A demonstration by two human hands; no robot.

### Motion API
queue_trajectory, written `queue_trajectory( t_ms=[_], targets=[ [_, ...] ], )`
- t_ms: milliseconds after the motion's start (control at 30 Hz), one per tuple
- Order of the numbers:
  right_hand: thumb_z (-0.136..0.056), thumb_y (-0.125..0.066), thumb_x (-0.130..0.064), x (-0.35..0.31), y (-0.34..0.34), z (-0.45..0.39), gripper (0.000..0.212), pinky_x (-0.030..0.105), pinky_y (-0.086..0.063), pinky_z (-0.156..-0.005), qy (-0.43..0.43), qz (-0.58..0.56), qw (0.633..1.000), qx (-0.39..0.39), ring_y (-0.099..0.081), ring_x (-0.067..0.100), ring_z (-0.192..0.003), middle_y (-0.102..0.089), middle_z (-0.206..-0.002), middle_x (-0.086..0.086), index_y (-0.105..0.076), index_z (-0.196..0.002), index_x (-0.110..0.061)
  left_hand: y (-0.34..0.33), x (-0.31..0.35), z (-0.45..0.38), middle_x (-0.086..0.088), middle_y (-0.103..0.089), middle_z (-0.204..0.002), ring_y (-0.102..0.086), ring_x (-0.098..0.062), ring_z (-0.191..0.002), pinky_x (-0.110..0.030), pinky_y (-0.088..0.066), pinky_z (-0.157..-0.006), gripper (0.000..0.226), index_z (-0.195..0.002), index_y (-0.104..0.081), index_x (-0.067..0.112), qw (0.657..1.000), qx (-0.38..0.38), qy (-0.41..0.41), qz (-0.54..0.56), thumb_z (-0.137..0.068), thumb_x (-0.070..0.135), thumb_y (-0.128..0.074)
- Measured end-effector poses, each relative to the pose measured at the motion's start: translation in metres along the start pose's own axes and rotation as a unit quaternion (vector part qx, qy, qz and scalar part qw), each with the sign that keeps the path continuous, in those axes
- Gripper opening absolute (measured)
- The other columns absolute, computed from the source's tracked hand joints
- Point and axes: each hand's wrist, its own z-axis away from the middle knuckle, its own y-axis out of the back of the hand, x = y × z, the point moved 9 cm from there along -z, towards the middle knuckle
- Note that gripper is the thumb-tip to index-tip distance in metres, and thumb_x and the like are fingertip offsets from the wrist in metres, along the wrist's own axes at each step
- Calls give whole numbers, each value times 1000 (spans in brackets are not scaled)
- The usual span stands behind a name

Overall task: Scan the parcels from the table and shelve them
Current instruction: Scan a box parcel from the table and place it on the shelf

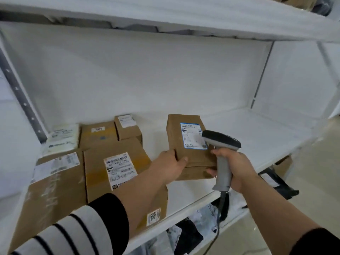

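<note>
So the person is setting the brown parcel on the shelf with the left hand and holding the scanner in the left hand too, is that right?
Not quite. The left hand does grip the brown parcel on the shelf, but the scanner is in the right hand, fingers curled round its handle. The head view shows it.

Brown parcel with a blue-bordered white label; grey scanner with a black top; white shelf; at seven o'clock, a black-and-white striped sleeve.
</note>
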Motion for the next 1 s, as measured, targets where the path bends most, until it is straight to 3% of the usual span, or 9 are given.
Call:
queue_trajectory(
  t_ms=[200, 400, 533, 667, 867, 1000],
  targets=[
    [-79, -75, -6, 5, -43, -102, 18, 41, -61, -56, -61, 40, 995, -70, -66, 33, -81, -68, -91, 17, -68, -96, -5, 16, -7, -69, 1, -57, -132, -58, -16, -108, -25, -44, -88, 67, -155, -16, 30, 998, 3, 57, -31, -99, 32, -53],
    [-79, -73, -8, 29, -100, -166, 22, 45, -60, -65, -99, 112, 978, -146, -67, 33, -66, -72, -79, 18, -71, -100, -1, 36, -30, -102, -8, -56, -136, -55, -24, -121, -30, -44, -101, 39, -141, -48, 15, 971, -12, 151, -182, -102, 21, -45],
    [-77, -76, -18, 55, -127, -187, 32, 56, -57, -88, -117, 170, 963, -174, -69, 41, -93, -71, -102, 24, -70, -106, -5, 50, -43, -102, -1, -53, -138, -47, -23, -129, -47, -30, -113, 38, -138, -51, 24, 925, -4, 184, -332, -102, 31, -41],
    [-80, -76, -23, 65, -149, -208, 36, 45, -56, -85, -112, 206, 955, -181, -64, 36, -93, -66, -103, 19, -65, -110, -7, 77, -50, -95, 2, -51, -139, -45, -22, -129, -45, -23, -112, 39, -136, -50, 32, 926, 78, 188, -317, -100, 41, -40],
    [-79, -76, -23, 73, -184, -223, 40, 50, -53, -92, -108, 248, 937, -221, -62, 40, -101, -63, -106, 20, -63, -113, -6, 106, -69, -76, 7, -49, -138, -38, -20, -131, -45, -23, -108, 34, -129, -54, 39, 930, 153, 192, -274, -97, 41, -43],
    [-80, -76, -26, 79, -198, -226, 40, 37, -49, -74, -87, 270, 931, -232, -58, 32, -94, -60, -102, 16, -62, -113, -7, 106, -81, -67, 11, -40, -147, -30, -19, -138, -46, -20, -111, 39, -136, -47, 44, 924, 158, 209, -278, -97, 42, -44]
  ],
)
